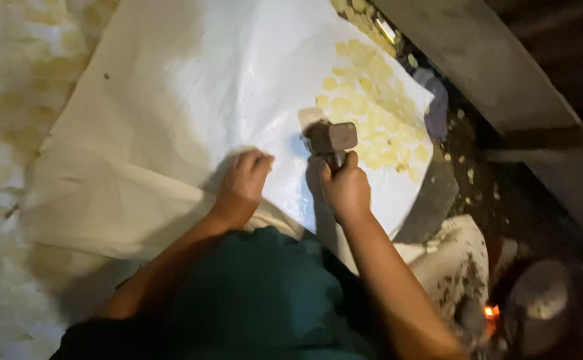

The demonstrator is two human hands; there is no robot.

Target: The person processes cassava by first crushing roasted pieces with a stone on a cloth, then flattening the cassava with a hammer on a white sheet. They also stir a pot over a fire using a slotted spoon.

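Two bare hands over one big white sheet spread flat. Right hand wrapped tight around the handle of one hammer, fingers fully closed, with the blocky grey head pointing far and sitting just above the sheet near its middle. Left hand curled with knuckles up, pressing down on the sheet just left of the hammer; hard to tell whether anything small is pinched under the fingers. One patch of many flat yellow discs, too many to count, lying close together on the right, far part of the sheet, just beyond the hammer head, with a few more at the far edge. A few loose yellow bits on the dark ground past the right edge. Lots of bare white room on the left and far left of the sheet. Near edge of the sheet tucked close against the person's green shirt. Right edge close to one grey slanted beam. One small orange glow low on the near right, beside one round grey thing, too blurry to name.
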